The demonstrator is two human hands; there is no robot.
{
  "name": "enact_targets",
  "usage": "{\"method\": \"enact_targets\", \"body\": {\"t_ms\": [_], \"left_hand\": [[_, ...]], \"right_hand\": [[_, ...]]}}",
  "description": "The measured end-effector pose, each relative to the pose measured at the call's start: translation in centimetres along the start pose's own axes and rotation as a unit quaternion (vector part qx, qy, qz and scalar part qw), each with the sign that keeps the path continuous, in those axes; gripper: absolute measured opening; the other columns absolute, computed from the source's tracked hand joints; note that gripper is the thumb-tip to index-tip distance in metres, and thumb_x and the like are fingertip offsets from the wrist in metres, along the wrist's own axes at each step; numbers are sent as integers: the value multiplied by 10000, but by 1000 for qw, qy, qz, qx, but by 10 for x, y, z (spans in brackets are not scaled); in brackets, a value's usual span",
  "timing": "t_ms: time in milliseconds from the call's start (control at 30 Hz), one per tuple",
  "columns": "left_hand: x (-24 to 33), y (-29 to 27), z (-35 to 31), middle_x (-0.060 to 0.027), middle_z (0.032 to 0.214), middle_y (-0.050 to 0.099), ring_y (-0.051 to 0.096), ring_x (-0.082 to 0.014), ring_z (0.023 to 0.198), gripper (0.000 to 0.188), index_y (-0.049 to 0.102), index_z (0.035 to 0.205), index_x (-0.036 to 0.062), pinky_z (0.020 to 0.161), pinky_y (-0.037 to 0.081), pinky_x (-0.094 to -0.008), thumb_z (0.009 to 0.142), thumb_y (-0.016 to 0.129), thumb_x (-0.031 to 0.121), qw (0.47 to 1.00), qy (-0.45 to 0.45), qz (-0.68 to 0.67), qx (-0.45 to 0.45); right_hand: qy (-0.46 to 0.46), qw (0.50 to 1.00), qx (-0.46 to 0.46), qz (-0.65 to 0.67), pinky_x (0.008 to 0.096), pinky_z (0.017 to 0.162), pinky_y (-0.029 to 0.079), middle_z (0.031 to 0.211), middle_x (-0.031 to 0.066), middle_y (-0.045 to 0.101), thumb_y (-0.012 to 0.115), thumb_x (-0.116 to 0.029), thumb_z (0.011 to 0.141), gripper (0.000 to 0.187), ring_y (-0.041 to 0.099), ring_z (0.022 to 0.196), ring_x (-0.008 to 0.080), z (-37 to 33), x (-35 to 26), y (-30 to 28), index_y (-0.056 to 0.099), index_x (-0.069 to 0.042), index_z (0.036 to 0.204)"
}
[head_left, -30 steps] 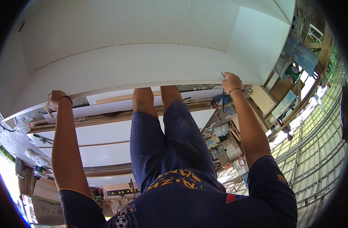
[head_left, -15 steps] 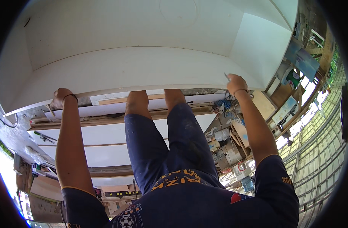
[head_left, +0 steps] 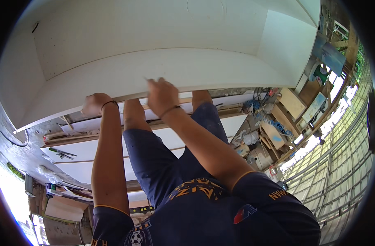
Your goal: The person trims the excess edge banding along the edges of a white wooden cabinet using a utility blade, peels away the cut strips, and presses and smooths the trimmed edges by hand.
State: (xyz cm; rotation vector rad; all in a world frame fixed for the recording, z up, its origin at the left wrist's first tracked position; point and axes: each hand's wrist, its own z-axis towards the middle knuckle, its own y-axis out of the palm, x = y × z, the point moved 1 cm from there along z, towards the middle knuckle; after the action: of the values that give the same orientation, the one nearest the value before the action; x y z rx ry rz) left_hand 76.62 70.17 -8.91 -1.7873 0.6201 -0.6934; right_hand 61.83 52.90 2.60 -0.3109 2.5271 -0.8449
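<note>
A large white open cabinet (head_left: 154, 65) fills the far side, its long front panel edge running across in front of me. My left hand (head_left: 96, 104) is closed over that edge, left of the middle; its fingertips are partly hidden and slightly blurred. My right hand (head_left: 162, 96) is closed at the same edge, near the middle, blurred by motion. From its fingers a thin grey blade-like piece (head_left: 145, 78) sticks out over the white panel; its exact kind is too smeared to tell.
White boards (head_left: 80, 151) with wooden edges lie below, behind my legs. Pliers-like tools (head_left: 62, 153) rest on them at left. Blue cord (head_left: 253, 105) and wood pieces (head_left: 292, 102) clutter the right. A metal grille (head_left: 339, 164) stands at far right.
My right hand has travelled left along the panel edge, from near the right end to the middle, with the thin grey piece. My left hand has shifted slightly right along the edge.
</note>
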Motion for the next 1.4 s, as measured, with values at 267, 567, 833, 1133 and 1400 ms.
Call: {"method": "enact_targets", "body": {"t_ms": [267, 567, 833, 1133, 1400], "left_hand": [[38, -58, 119, -153, 904, 609, 624, -253, 742, 305, 532, 1044, -12, 582, 540, -348, 860, 588, 225, 935, -54, -326, -130], [73, -56, 158, -19, 1246, 515, 555, -172, 1088, 291, 550, 1191, 152, 806, 498, -328, 912, 490, 208, 701, 247, 666, -57], [39, -27, 219, -43, 1173, 550, 604, -198, 995, 302, 510, 1210, 118, 785, 494, -329, 923, 431, 171, 876, 29, 474, -77], [72, -61, 163, -252, 1106, 582, 628, -337, 935, 431, 488, 1143, -90, 762, 523, -413, 887, 389, 243, 978, -27, 206, 4], [87, -75, 142, -253, 1084, 551, 600, -363, 962, 380, 396, 1159, -29, 765, 510, -460, 902, 383, 250, 989, -105, 100, 24]], "right_hand": [[185, 981, 52, -23, 417, 875, 457, 1068, 170, 604, 532, -80, 752, 340, 565, 1005, 336, 8, 142, -74, 612, -121, 1081], [249, 925, 95, -270, 436, 799, 485, 961, 164, 625, 596, -132, 744, 346, 604, 912, 341, -36, 236, -105, 597, -134, 1090], [52, 998, -19, 18, 449, 776, 480, 928, 192, 584, 551, -101, 751, 346, 586, 882, 342, 6, -90, 35, 579, -90, 1096], [268, 951, 27, -150, 393, 825, 480, 1018, 145, 637, 533, -103, 752, 378, 603, 963, 307, -2, 156, -94, 600, -109, 1124], [110, 978, 126, -124, 447, 693, 481, 850, 156, 575, 574, -66, 742, 319, 578, 790, 336, -15, 26, 0, 595, -78, 1060]]}}
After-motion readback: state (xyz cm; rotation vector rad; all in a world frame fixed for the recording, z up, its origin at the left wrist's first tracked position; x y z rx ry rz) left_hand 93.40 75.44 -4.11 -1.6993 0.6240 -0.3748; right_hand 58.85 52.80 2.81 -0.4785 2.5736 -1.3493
